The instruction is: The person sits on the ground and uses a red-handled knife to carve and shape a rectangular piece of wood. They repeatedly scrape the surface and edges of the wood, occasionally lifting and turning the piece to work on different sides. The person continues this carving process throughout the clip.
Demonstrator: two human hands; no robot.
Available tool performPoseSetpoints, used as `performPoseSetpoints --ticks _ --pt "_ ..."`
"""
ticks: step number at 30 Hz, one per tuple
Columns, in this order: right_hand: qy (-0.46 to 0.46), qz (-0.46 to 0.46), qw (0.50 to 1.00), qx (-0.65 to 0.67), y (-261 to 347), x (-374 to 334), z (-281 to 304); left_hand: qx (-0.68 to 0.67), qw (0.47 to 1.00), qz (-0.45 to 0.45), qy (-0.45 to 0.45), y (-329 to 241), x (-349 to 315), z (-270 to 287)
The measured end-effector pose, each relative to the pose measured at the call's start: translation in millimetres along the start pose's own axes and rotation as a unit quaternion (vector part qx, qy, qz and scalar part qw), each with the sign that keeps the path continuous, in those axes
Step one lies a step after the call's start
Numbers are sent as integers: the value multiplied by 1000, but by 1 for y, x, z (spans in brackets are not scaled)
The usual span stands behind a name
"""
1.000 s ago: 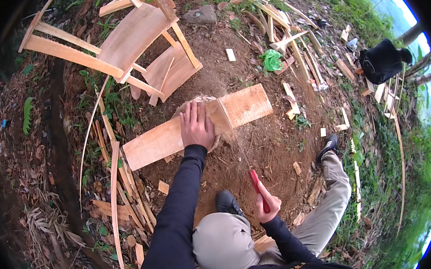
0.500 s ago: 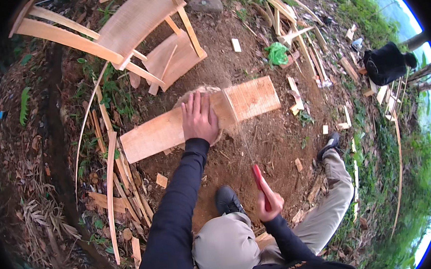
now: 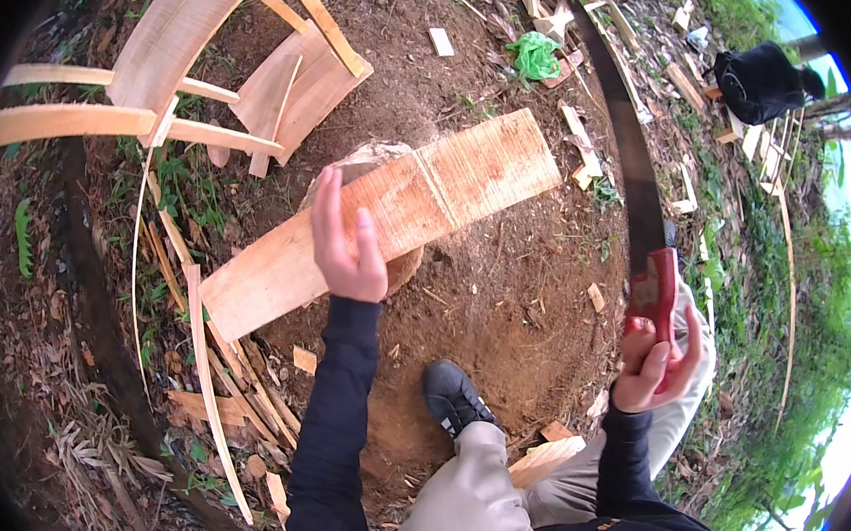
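A long pale wooden board (image 3: 483, 168) lies slantwise on a tree stump (image 3: 404, 270), with its right end jutting past the stump. A straight cut line crosses its width right of the middle. My left hand (image 3: 349, 251) is over the board's left part, fingers raised and thumb apart, holding nothing; whether it touches the wood I cannot tell. Off to the right, my right hand (image 3: 650, 373) grips the red handle of a handsaw (image 3: 639, 172). Its long dark blade points away from me, apart from the board, with some fingers loose of the handle.
A wooden chair (image 3: 169, 52) stands at the far left. Wood strips (image 3: 216, 408) lie on the left, and an offcut pile (image 3: 550, 0) is at the back. A green plastic bag (image 3: 534, 56) and a black bag (image 3: 758, 82) lie farther right. My shoe (image 3: 452, 397) is near the stump.
The saw has gone from beside the cut line out to the right, its blade now raised. My left hand has lifted from lying flat on the board. The board looks straighter across the cut.
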State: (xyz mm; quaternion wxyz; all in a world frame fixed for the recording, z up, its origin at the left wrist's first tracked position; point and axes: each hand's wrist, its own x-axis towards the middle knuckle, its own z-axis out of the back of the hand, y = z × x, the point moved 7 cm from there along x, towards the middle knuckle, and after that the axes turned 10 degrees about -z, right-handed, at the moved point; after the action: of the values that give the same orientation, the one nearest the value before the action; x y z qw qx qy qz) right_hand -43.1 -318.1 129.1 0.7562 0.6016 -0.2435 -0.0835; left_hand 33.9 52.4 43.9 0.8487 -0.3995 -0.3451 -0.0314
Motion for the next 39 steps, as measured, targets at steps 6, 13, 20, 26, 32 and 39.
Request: performPoseSetpoints --ticks 6,13,20,26,32,39 --pt "-66 -111 991 -43 -42 17 59 -144 984 36 -97 2 3 39" --pt "-103 -145 980 -89 -45 23 80 61 996 54 31 12 -17 116" --pt "-50 -152 986 -49 -53 22 80 247 923 42 292 14 -27 97" --pt "-5 -312 950 2 -72 22 92 342 844 97 401 36 -20 106" --pt "-21 -333 942 24 -88 13 106 280 895 5 348 4 14 126" --pt "-36 -320 944 68 -82 14 112 277 894 67 346 -27 37 150"
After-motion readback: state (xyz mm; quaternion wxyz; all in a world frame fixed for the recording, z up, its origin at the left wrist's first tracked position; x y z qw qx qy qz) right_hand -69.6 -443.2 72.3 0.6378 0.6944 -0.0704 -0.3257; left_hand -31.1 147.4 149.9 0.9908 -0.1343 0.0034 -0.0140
